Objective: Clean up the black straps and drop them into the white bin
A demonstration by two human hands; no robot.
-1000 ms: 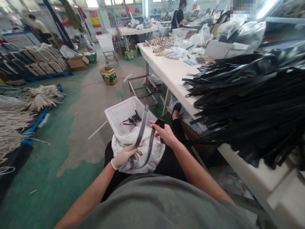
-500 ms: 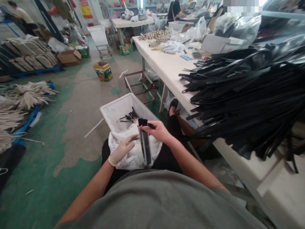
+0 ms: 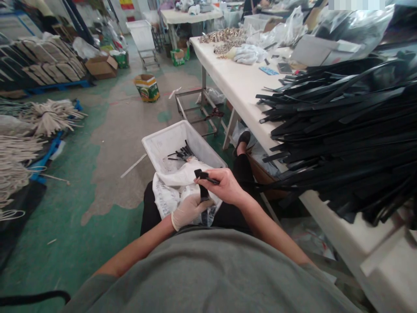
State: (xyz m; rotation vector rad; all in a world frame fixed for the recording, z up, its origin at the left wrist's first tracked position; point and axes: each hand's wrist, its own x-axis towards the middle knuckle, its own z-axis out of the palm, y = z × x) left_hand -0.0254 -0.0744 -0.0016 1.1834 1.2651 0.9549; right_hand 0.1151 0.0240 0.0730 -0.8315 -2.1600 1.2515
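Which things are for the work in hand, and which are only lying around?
Likely in use:
- black strap, in left hand and right hand
- white bin with black strips
- white sack
- pile of black straps

Likely just lying about:
- white gloves
- green and yellow box on the floor
- open brown box

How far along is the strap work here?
Nothing is clearly finished: the short black strips in the white bin could be done pieces or offcuts. In hand is a black strap, held near the top by the bare right hand and lower down by the gloved left hand. Probably left is the large pile of black straps on the white table, though whether any are already worked can't be told.
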